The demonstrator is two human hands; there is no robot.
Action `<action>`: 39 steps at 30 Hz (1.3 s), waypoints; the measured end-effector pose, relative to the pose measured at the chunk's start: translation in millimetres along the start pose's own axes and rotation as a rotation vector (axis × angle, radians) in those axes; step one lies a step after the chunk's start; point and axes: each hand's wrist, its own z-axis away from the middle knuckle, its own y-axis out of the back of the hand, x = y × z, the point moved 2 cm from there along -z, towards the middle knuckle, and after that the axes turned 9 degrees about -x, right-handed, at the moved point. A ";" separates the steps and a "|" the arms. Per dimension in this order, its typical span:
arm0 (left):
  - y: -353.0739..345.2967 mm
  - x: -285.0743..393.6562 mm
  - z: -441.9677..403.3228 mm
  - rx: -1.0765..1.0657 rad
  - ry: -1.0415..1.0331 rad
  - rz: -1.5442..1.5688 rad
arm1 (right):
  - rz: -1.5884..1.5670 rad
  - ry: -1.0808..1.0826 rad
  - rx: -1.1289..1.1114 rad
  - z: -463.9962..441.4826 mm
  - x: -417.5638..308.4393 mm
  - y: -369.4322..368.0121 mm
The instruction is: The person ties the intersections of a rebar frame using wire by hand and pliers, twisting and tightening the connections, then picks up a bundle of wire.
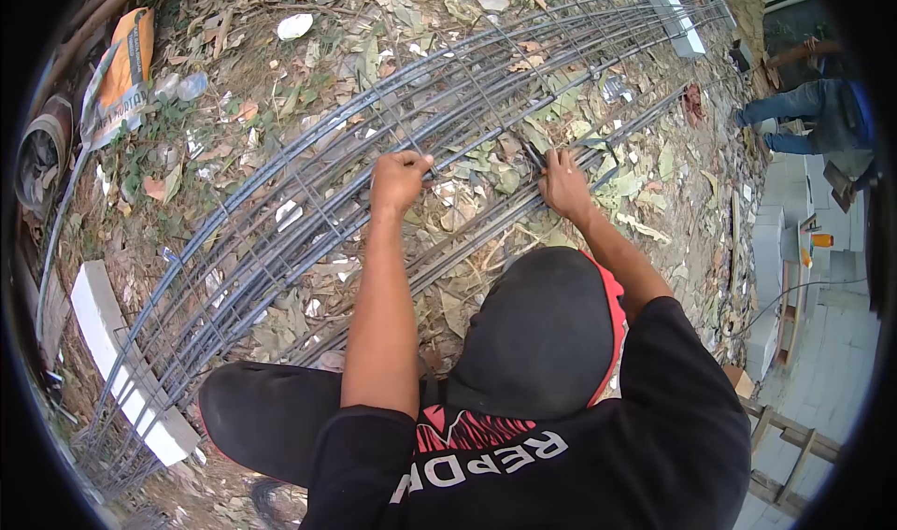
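Observation:
A long cage of steel bars [374, 147] stretches diagonally over leaf-strewn ground, with thin cross bars along it. At its near edge, my left hand [399, 182] is closed, thumb and fingers pinched at a bar crossing; whatever is between the fingertips is too small to make out. My right hand [564, 186] is closed round a dark hand tool [535, 155], whose tip points up and left near the bars. Beneath and between the hands, loose thin bars [495, 222] lie on the ground, roughly parallel to the cage.
White blocks [129, 362] [668, 11] sit under the cage ends. An orange and white bag [126, 72] lies upper left, near a pipe-like container [45, 151]. Another person in jeans [794, 117] stands at the right, near pale blocks [766, 268] and a wooden ladder-like frame [794, 446].

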 end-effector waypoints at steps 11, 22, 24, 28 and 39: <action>3.7 -5.4 -0.1 0.087 -0.087 -0.275 | -1.627 -0.358 0.036 30.8 -11.6 10.7; 3.7 0.0 8.0 0.049 0.022 -0.314 | -0.683 0.201 0.896 49.9 -50.3 253.5; 4.2 2.0 8.2 0.040 0.045 -0.315 | -0.500 0.156 1.138 52.8 -53.1 279.7; 3.9 4.0 7.9 0.037 0.033 -0.306 | -0.777 0.074 1.278 68.1 -33.5 319.5; 1.1 -18.5 -12.1 -0.004 0.041 -0.263 | -0.328 -0.131 -0.597 40.9 -148.1 136.0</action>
